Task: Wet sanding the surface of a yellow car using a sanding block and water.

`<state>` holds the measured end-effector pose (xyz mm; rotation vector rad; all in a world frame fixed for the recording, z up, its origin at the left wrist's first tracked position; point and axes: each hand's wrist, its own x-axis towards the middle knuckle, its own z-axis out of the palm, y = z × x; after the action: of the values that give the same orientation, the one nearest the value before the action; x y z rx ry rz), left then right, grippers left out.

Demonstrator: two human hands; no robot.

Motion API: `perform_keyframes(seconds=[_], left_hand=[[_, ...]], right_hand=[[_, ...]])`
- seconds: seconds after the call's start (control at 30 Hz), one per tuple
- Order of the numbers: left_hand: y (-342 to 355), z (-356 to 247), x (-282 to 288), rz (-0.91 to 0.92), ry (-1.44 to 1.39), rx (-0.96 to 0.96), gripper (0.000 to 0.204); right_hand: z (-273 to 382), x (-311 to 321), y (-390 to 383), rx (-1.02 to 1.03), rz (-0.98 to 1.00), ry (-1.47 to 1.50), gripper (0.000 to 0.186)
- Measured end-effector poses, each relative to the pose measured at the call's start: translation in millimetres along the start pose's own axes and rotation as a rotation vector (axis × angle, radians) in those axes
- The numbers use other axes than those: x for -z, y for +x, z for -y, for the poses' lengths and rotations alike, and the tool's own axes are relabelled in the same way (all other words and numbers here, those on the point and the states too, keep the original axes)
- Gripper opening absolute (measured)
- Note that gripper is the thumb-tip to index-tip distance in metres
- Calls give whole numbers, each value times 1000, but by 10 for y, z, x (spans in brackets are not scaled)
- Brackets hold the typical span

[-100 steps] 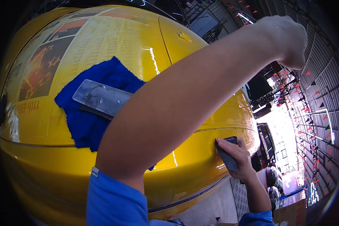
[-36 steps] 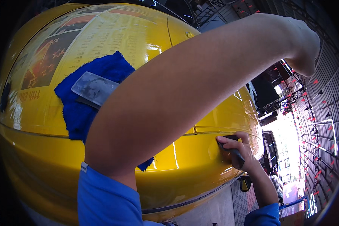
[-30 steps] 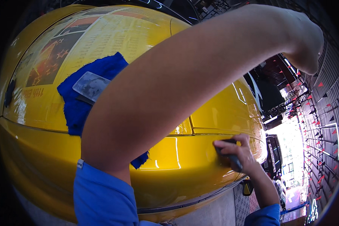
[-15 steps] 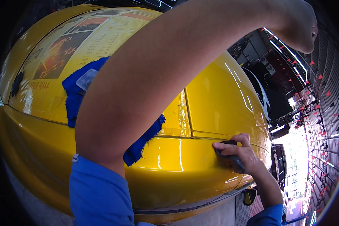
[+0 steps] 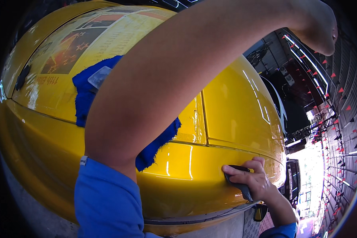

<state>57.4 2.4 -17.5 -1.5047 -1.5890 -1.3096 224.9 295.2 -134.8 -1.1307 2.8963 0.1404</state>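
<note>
A glossy yellow car body (image 5: 186, 192) is seen, with a frayed blue cloth (image 5: 83, 93) laid over it. Against its rounded side, a dark block (image 5: 242, 188) is gripped by the right hand (image 5: 261, 183); a rubbing pass appears to be in hand. For another stroke, flat, even contact along the curve is called for. The left hand (image 5: 319, 27) looks curled; whether anything is held cannot be told.

Consists of a glossy, curved yellow car body (image 5: 238, 115). Bears a frayed blue cloth (image 5: 83, 101), draped across a panel seam (image 5: 228, 147) and partly hidden. Carries a translucent block (image 5: 99, 77) on the cloth's left part. Right of the cloth, touches a hand-held dark pad (image 5: 239, 186). Beyond the cloth, shows printed imagery (image 5: 71, 49), sheet or reflection impossible to tell.
</note>
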Motion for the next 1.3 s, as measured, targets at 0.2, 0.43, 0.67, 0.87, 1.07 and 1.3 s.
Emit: perform_keyframes(seconds=[0.2, 0.43, 0.67, 0.87, 1.07, 1.3], left_hand=[[45, -18, -45, 4, 6, 58, 25], [118, -68, -26, 14, 30, 106, 23], [133, -228, -41, 32, 36, 134, 22], [16, 65, 51, -117, -147, -78, 20], [148, -99, 57, -67, 47, 78, 20], [-40, 91, -107, -166, -34, -220, 22]], right_hand=[[77, -13, 73, -35, -24, -10, 32], [228, -2, 90, -88, -35, -5, 30], [242, -9, -5, -96, -4, -57, 37], [11, -154, -51, -183, -74, -24, 41], [-176, -20, 3, -127, -94, -69, 41], [-136, -32, 117, -96, -120, -22, 37]])
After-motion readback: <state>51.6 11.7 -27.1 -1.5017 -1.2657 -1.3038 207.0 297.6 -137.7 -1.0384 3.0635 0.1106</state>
